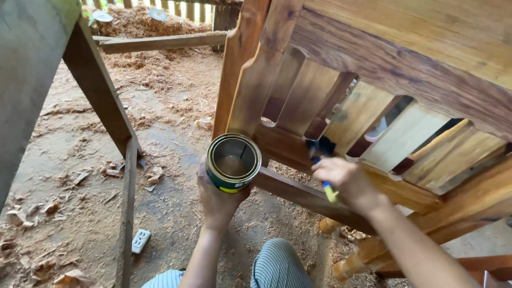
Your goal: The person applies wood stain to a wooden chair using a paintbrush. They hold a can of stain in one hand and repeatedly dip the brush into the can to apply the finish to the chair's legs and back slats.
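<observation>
Beside wooden chair point(373, 106), left hand point(216, 200) gripping green can point(233, 162)

Bare forearms, striped grey-white trousers point(277, 266)

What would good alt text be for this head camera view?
A right hand presses a small brush against a wooden chair's slats, while the left hand holds an open metal can. Wood shavings litter the dirt floor.
</observation>
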